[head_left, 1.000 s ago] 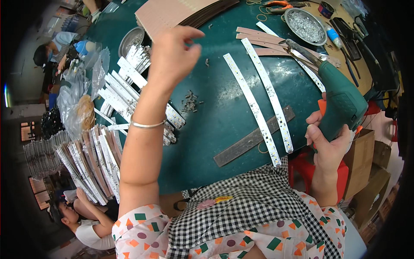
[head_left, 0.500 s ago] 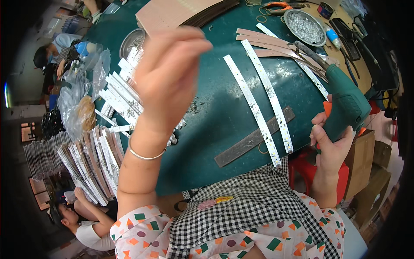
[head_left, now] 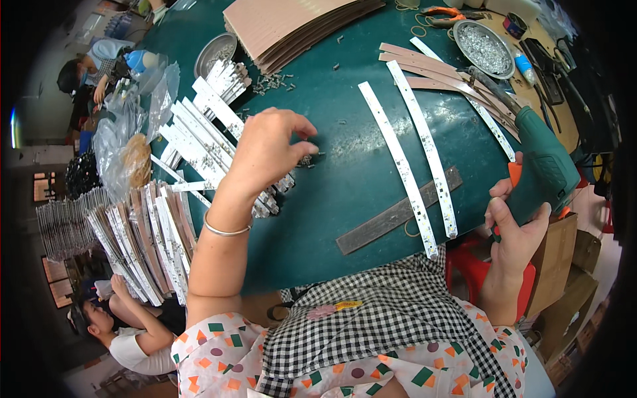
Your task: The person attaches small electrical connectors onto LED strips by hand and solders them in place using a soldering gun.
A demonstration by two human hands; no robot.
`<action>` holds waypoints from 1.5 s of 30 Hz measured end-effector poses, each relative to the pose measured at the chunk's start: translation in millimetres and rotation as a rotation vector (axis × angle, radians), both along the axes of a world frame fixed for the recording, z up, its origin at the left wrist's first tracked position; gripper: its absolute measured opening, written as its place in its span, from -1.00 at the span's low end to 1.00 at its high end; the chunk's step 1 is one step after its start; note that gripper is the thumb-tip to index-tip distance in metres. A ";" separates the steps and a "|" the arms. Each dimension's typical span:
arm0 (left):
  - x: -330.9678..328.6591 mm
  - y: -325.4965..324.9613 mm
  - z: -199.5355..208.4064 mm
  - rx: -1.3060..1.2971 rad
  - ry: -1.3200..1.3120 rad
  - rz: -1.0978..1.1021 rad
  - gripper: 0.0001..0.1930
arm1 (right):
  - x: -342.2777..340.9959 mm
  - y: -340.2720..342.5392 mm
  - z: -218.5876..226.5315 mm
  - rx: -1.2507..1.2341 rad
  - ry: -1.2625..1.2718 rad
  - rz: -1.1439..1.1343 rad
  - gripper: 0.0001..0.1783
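My right hand (head_left: 512,239) is closed round the handle of a green pistol-shaped tool (head_left: 545,158) with an orange trigger and a long metal nose pointing far left. My left hand (head_left: 269,147) is above the table, thumb and forefinger apart with nothing visible between them. Close to its fingertips lie small dark metal pieces (head_left: 310,160). Beside and partly behind that hand is a pile of white LED strips (head_left: 192,147). Two more strips, one on the left (head_left: 398,162) and one on the right (head_left: 426,149), lie side by side between my hands, across a flat dark metal bar (head_left: 355,236).
A stack of pinkish boards (head_left: 282,23) stands at the back. Metal dishes of small parts sit at far left (head_left: 215,54) and far right (head_left: 484,48). Pinkish strips (head_left: 424,66) lie under the tool's nose. Other people (head_left: 136,335) sit at left.
My left hand has come down and away from in front of the far dish, toward the small metal pieces. My right hand still grips the tool. The view has shifted slightly.
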State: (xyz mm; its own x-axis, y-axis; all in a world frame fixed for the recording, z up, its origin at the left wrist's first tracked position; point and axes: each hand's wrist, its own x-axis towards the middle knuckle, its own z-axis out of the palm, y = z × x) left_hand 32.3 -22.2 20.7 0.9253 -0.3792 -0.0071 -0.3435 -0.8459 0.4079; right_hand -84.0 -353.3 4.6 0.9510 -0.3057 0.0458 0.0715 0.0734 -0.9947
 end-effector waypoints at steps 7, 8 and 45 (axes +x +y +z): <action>-4.4 -3.8 -16.7 0.140 0.022 -0.033 -0.81 | 0.9 2.5 0.2 -0.007 0.008 0.025 -0.28; -4.9 -5.2 -17.7 0.141 0.024 -0.031 -0.81 | 1.2 1.9 -1.1 -0.001 0.009 0.032 -0.28; -25.6 -45.5 -47.1 -0.233 -0.064 -0.007 -0.82 | 2.2 16.2 -3.2 0.033 0.054 0.122 -0.29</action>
State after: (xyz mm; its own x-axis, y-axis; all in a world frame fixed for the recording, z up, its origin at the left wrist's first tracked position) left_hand 6.6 -67.7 -26.4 0.9186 -0.3698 0.1393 -0.3799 -0.7292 0.5691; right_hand -81.9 -337.1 1.4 0.9821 -0.1878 -0.0146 0.0065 0.1112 -0.9938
